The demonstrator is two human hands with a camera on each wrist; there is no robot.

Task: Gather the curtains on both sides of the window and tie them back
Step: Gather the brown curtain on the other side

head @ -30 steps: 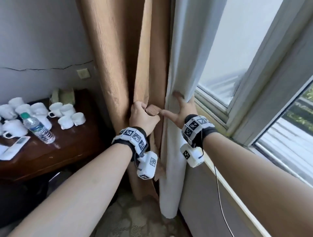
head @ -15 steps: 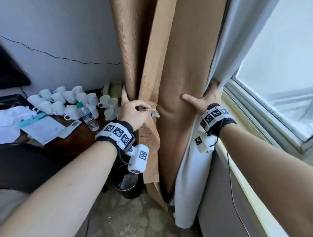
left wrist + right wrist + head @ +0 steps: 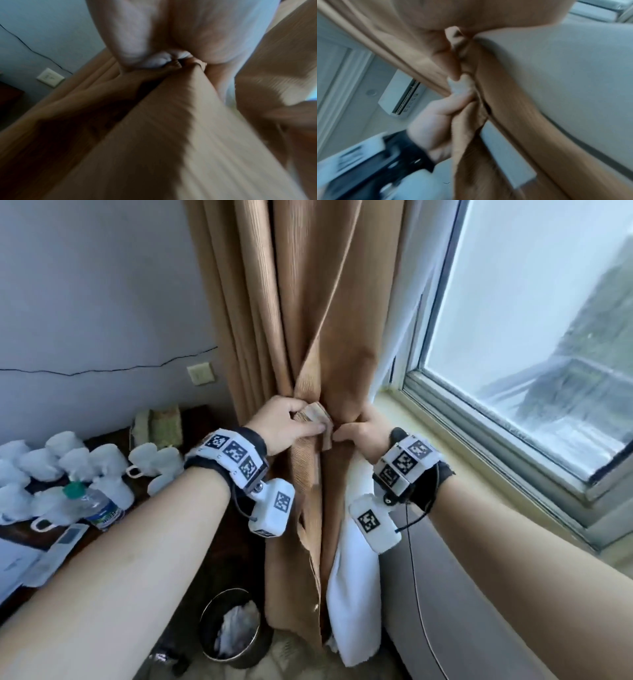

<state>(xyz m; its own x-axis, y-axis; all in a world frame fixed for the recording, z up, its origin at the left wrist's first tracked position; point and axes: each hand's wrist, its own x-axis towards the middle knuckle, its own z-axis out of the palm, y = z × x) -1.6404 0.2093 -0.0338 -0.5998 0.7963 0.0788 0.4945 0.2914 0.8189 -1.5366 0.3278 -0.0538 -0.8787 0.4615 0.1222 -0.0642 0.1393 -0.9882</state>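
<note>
Gripping the tan curtain (image 3: 308,302) at its pinched waist, my left hand (image 3: 286,426) has its fingers curled round the folds and round one end of a tan tie-back strap (image 3: 320,422). My right hand (image 3: 364,429) sits just beside it on the window side of the curtain, thumb tip close to the strap's end and fingers wrapped behind the bundle, grasping the fabric; whether it has the strap's other end I cannot tell. The right wrist view shows fingers (image 3: 462,86) pinching tan folds, though it is blurred.

A white sheer (image 3: 356,577) hangs against the curtain on its window side, bunched with it under my right hand. The curtain stands in the corner between the wall and the window (image 3: 531,337).

Left of the curtain a dark worktop (image 3: 113,436) carries white cups (image 3: 68,460), a water bottle (image 3: 92,505) and a white remote (image 3: 58,549). Below the curtain, on the floor, is a metal bin (image 3: 236,628) with crumpled paper. A wall plate (image 3: 200,373) sits just left of the curtain.
</note>
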